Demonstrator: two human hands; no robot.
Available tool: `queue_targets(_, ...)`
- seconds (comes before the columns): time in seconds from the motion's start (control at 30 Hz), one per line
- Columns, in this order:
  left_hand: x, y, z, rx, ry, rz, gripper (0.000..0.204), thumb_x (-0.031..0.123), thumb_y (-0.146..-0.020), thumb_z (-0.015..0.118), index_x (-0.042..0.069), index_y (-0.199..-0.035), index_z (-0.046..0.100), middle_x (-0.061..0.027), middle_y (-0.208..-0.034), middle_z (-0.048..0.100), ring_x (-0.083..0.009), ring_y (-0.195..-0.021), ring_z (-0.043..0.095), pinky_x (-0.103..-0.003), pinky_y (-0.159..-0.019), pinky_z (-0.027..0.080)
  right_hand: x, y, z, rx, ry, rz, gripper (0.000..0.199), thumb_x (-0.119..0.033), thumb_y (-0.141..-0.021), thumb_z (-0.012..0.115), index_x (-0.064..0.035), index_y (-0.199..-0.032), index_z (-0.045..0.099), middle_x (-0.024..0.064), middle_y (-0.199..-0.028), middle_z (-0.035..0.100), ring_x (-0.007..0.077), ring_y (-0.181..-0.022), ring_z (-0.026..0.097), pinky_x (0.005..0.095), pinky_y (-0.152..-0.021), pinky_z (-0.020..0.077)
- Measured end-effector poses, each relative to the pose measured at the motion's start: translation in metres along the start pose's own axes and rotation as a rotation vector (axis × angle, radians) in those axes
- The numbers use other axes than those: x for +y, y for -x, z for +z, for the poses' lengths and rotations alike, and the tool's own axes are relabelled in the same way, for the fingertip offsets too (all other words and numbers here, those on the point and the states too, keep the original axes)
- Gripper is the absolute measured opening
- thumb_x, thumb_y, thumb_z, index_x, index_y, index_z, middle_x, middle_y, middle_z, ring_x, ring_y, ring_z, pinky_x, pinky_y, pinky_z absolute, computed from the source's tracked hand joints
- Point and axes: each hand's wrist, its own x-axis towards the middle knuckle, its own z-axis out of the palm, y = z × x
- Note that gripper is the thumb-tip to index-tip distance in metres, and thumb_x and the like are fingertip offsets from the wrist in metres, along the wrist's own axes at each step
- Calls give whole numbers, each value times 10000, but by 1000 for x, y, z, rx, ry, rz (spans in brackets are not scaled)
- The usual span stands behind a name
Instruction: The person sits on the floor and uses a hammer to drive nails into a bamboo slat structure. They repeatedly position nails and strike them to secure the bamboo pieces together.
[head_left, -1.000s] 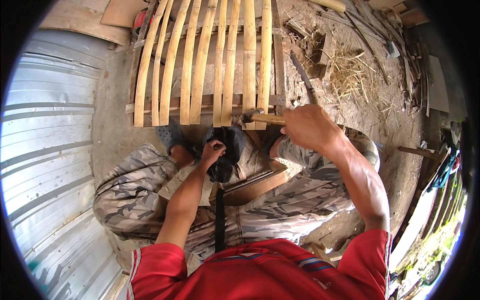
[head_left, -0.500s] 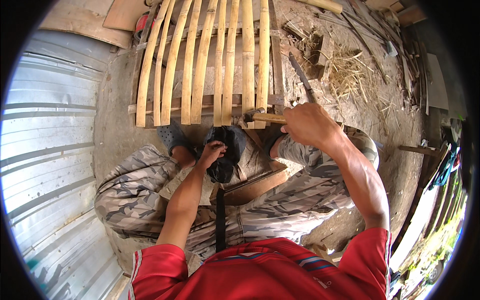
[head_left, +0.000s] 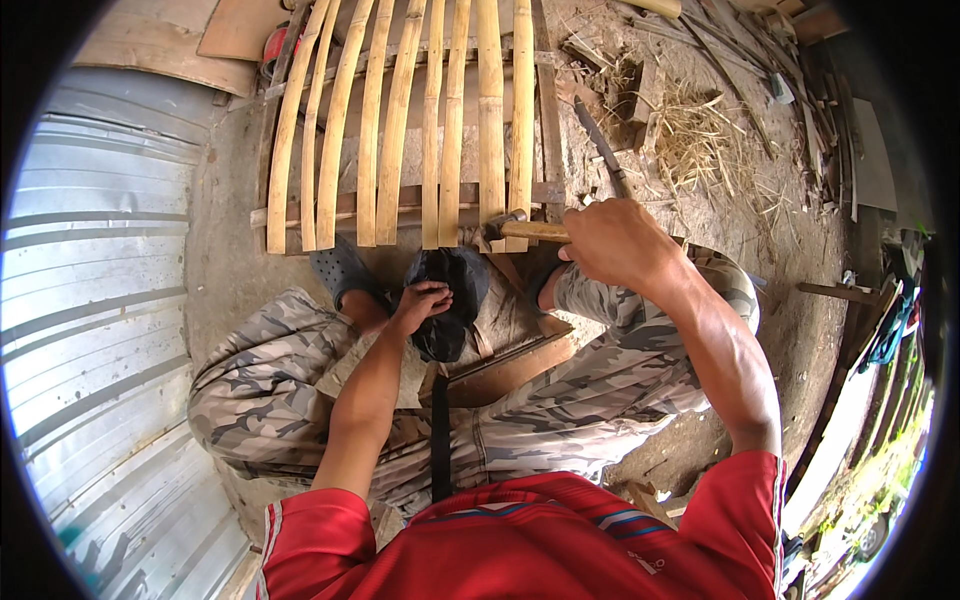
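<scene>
Right grip: the right hand is closed tight around the wooden handle of a hammer, fingers wrapped over it.
Hammer: its handle lies level, pointing to the person's left; the dark metal head sits at the near ends of the bamboo slats, by the crossbar.
Left grip: the left hand has its fingers curled down into the mouth of a black pouch; whether it pinches anything inside cannot be told.
Pouch: it hangs between the knees on a black strap running up toward the chest.
Slats: a row of pale split bamboo strips fans away from the person, laid over a wooden crossbar on the dirt ground.
Legs: camouflage trousers, knees spread, a grey clog just beside the near edge of the slat panel.
Left side: a corrugated metal sheet lies along the ground's left edge.
Far right: dry straw and wood scraps lie beyond the panel.
</scene>
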Motion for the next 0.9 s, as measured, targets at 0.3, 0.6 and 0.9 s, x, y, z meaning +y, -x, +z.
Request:
queue_targets(0.3, 0, 0, 2, 127, -174, -96, 258, 15, -938, 704, -53, -1184, 660, -170, -1090, 707, -255, -955, 732, -343, -827, 649, -3, 0, -5, -46, -10, 15, 315, -274, -910, 717, 37, -865, 706, 239, -746, 698, 415, -764, 713, 505, -751, 560)
queue_targets(0.6, 7, -3, 2, 147, -341, -77, 225, 130, -922, 753, -30, -1074, 708, -116, -941, 740, -209, -816, 741, -328, -722, 640, -3, -2, -5, -40, -7, 19, 321, -277, -909, 723, 38, -856, 701, 249, -743, 694, 420, -760, 715, 504, -743, 560)
queue_targets(0.9, 27, 3, 5, -179, -1183, -12, 240, 233, -811, 759, -4, -849, 754, -139, -724, 743, -222, -612, 723, -352, -609, 588, -5, -3, -10, -25, -22, 18, 309, -276, -899, 730, 29, -854, 701, 244, -752, 696, 421, -769, 714, 505, -738, 559)
